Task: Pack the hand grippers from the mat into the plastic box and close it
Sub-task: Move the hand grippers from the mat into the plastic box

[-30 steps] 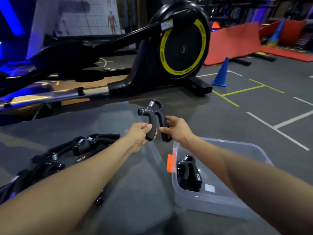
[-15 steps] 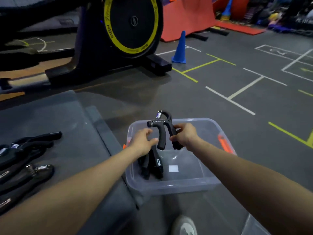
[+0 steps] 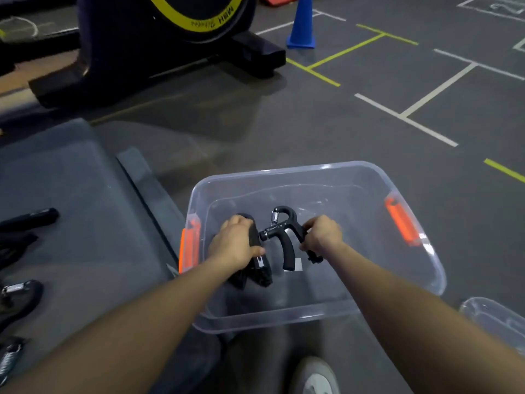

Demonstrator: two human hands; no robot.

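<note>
A clear plastic box [image 3: 412,268] with orange latches stands open on the floor. Inside it, my right hand [image 3: 322,233] grips one handle of a black hand gripper [image 3: 285,240] with a steel spring on top. Its other handle hangs free. My left hand [image 3: 235,243] is curled round another black hand gripper [image 3: 260,270] that lies at the box's left side. Several more black grippers [image 3: 25,223] lie on the grey mat [image 3: 85,223] at the left edge.
A clear lid [image 3: 494,319] lies on the floor at the lower right. A black exercise machine [image 3: 147,44] with a yellow ring stands behind the mat. A blue cone [image 3: 302,27] stands on the lined floor. A white shoe [image 3: 315,376] shows below the box.
Both hands have gone down into the box. My left hand let go of the carried gripper and now grips the one lying in the box. The view tilted down.
</note>
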